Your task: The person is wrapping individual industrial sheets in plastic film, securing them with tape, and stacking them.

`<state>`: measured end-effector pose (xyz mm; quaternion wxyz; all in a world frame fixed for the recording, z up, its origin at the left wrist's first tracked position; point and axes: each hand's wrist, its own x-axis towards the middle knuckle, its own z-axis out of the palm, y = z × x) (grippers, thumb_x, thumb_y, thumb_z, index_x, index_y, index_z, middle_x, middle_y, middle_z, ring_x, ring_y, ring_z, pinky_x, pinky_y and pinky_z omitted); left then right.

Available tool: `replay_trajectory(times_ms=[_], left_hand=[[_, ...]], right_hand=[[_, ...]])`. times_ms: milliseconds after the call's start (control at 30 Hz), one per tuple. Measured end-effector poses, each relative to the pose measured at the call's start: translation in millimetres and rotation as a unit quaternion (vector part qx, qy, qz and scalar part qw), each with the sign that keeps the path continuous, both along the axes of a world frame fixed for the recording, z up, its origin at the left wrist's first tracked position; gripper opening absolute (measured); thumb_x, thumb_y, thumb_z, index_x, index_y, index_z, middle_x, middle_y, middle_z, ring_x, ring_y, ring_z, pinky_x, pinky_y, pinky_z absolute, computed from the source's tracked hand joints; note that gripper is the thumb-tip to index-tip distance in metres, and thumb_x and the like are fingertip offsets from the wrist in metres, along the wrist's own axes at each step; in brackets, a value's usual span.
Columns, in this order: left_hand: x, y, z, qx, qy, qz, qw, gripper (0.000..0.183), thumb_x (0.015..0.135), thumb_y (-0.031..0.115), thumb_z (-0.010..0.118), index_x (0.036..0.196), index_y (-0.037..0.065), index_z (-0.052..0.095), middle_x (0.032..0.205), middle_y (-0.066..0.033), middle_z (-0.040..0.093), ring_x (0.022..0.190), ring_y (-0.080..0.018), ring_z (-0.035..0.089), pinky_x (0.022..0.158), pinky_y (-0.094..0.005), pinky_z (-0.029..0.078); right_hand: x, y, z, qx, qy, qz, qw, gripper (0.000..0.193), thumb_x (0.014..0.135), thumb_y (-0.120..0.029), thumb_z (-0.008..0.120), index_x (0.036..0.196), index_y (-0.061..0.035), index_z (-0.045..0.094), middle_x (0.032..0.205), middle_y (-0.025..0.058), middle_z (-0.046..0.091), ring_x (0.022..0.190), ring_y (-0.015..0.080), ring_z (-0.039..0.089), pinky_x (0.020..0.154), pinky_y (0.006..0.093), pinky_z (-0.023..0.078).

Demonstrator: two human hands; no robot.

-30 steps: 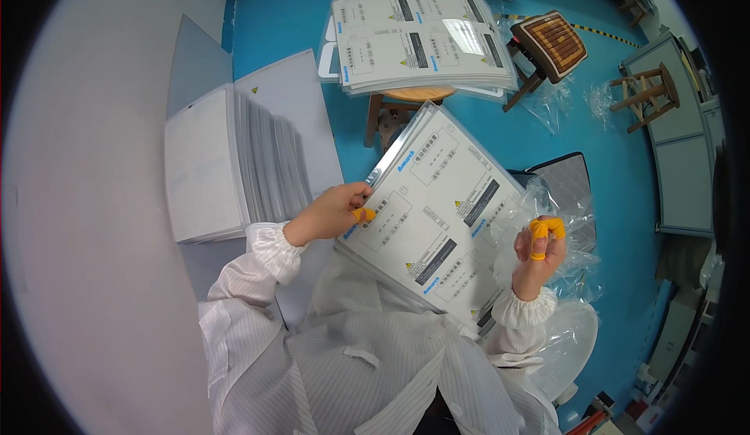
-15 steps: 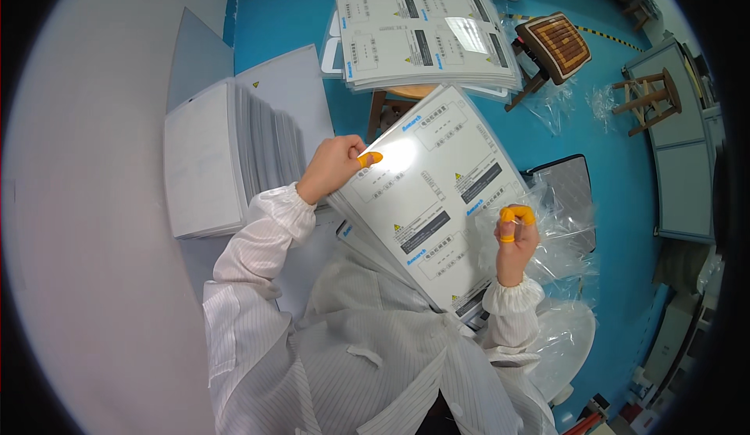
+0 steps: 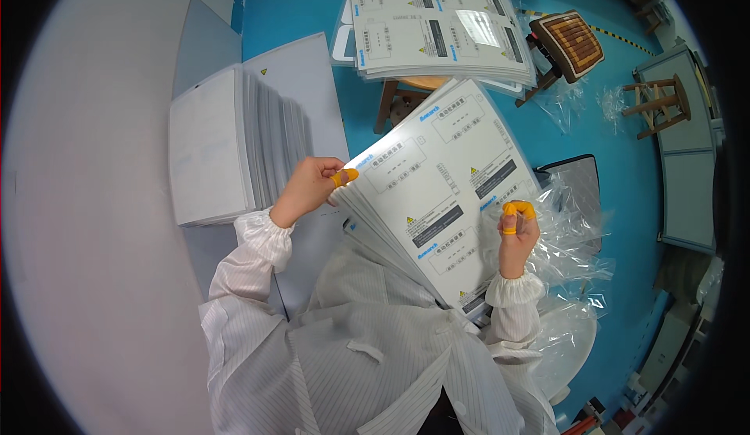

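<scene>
A stack of white printed panels (image 3: 414,193) lies slanted in front of me, with blue lettering, dark bars and yellow warning triangles on the top one. At its left corner my left hand (image 3: 308,185) is closed on the panel edge, an orange finger cot on the thumb. My right hand (image 3: 517,239) is raised over the panels' right side, thumb and finger pinched together in orange finger cots. Crumpled clear plastic film (image 3: 566,220) spreads from beside that hand to the right; the pinch seems closed on it. The lower panels are partly hidden.
At the left, a thick stack of white panels (image 3: 207,150) stands on a grey surface (image 3: 308,68). Another printed stack (image 3: 437,25) rests on a wooden stool (image 3: 383,107) ahead. A chair with a slatted cushion (image 3: 566,44) and a small stool (image 3: 660,103) stand farther right.
My left hand has moved left and slightly down along the panel to its corner. The right hand stays pinched in nearly the same place. The whole view has shifted slightly.
</scene>
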<state>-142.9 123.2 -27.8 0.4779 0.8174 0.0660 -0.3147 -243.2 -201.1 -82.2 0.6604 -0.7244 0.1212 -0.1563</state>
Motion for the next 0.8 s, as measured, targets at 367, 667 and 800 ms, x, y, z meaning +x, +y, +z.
replay_trajectory(times_ms=[367, 667, 800], left_hand=[[-9.9, 5.7, -8.0, -0.045, -0.081, 0.019, 0.996, 0.013, 0.084, 0.007, 0.061, 0.094, 0.000, 0.065, 0.067, 0.0024, 0.056, 0.059, -0.0039, 0.043, 0.054, -0.0195, 0.038], [-8.5, 5.2, -19.1, -0.130, -0.069, 0.038, 0.988, 0.017, 0.084, 0.004, 0.059, 0.101, -0.001, 0.062, 0.076, 0.0011, 0.060, 0.064, -0.0036, 0.049, 0.060, -0.0181, 0.040], [-7.5, 7.7, -32.6, -0.113, -0.102, 0.001, 0.988, 0.015, 0.086, 0.005, 0.056, 0.099, -0.002, 0.062, 0.080, -0.0006, 0.063, 0.068, -0.0050, 0.052, 0.063, -0.0181, 0.043]], right_hand=[[-0.5, 5.0, -2.0, -0.001, 0.015, 0.007, 1.000, 0.032, 0.088, -0.035, 0.059, 0.091, -0.0029, 0.053, 0.067, -0.0009, 0.051, 0.056, 0.0051, 0.045, 0.051, 0.0172, 0.035], [-2.9, 5.6, -4.0, -0.010, 0.021, 0.013, 1.000, 0.030, 0.088, -0.032, 0.058, 0.091, -0.0025, 0.054, 0.068, -0.0008, 0.051, 0.056, 0.0051, 0.045, 0.051, 0.0173, 0.035], [-4.0, 9.5, -5.0, -0.014, 0.021, 0.010, 1.000, 0.030, 0.088, -0.032, 0.058, 0.091, -0.0024, 0.054, 0.069, -0.0007, 0.051, 0.056, 0.0053, 0.045, 0.052, 0.0175, 0.036]])
